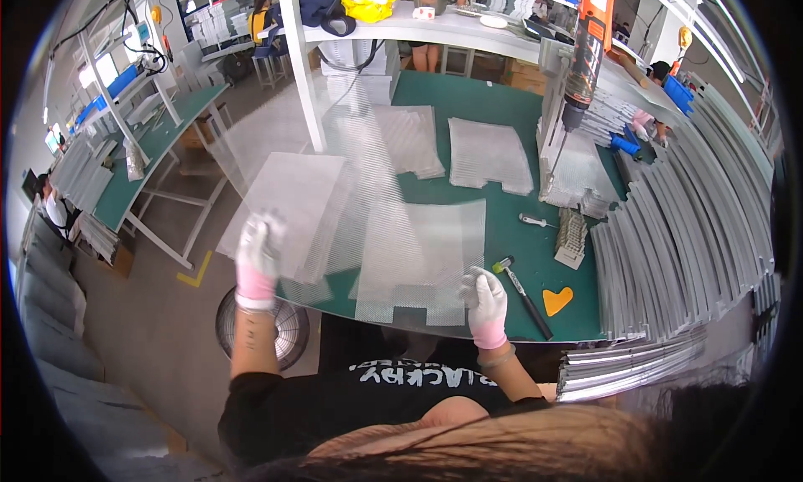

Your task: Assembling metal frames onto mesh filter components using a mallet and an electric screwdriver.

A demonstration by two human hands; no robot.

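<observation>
My left hand (261, 252), in a white and pink glove, is closed at the near edge of a thin see-through mesh sheet (255, 139). That sheet is tilted up and smeared by motion. Below it, a stack of pale mesh sheets (288, 185) lies at the table's left edge. A notched mesh sheet (422, 248) lies flat at the near edge of the green table (418, 193). My right hand (485, 302), gloved alike, is at its right edge with bent fingers somewhat apart; whether they touch it is unclear.
Right of my right hand lie a hammer (523, 298), a yellow scraper (557, 300) and a screwdriver (535, 220). An orange power screwdriver (585, 56) hangs above. Long metal strips (677, 223) crowd the right side. More mesh stacks (491, 153) lie farther back, below a white shelf (435, 26).
</observation>
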